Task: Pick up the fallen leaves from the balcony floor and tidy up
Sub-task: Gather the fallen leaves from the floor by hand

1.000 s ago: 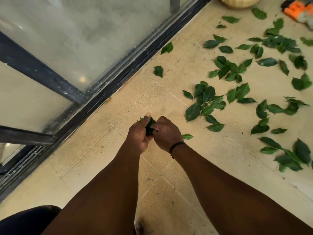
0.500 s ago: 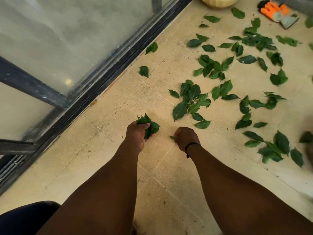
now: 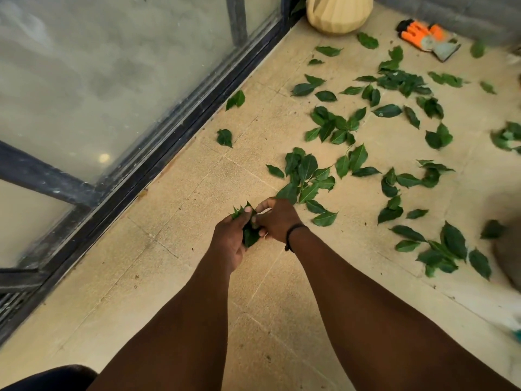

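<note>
Here left hand fingers clutch leaf bunch, hiding right hand fingertips.

Relative to the glass door: scattered leaves lie right; the pot stands at its far end, gloves beyond.

Bare tiled floor open left of and beneath the hands, dark window frame bounding the left edge, scattered leaves crowding the right, cream pot and orange gloves blocking the far corner.
</note>
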